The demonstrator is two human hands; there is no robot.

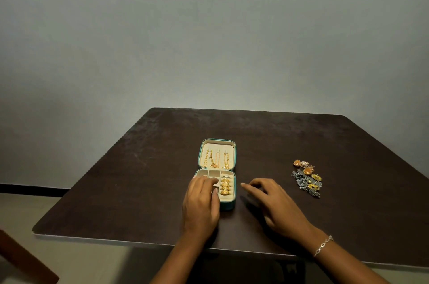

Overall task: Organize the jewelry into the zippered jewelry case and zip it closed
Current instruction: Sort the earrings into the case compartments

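A dark brown table (139,167) stands by a plain grey wall (209,28). In the middle of the table, a bit nearer the front edge than the back edge, sits a small jewelry case (228,206). It is blue-green outside and cream inside, and it lies wide open. Its lid (217,145) lies back toward the far edge of the table. Gold chains (214,159) hang in a row inside the lid. The bottom half has little boxes at the top and on the left. On its right side, gold rings (225,187) are tucked in a line, one behind the other.

The left hand (200,202) rests on the left part of the bottom half. Its fingers (209,181) are bent and reach down over the little boxes. I cannot tell if they pinch anything.

The right hand (276,202) is low over the table, just beside the right side of the case. It does not touch the case. Its fingers (249,187) are loose and a little spread, with one pointing at the case. It holds nothing. A thin silver bracelet (323,245) sits on that wrist.

Near the right edge of the table lies a small pile of earrings (306,179), well apart from the case. Some are round and gold or orange. Some are grey with yellow bits.

A pale floor (69,260) shows under the front edge of the table.
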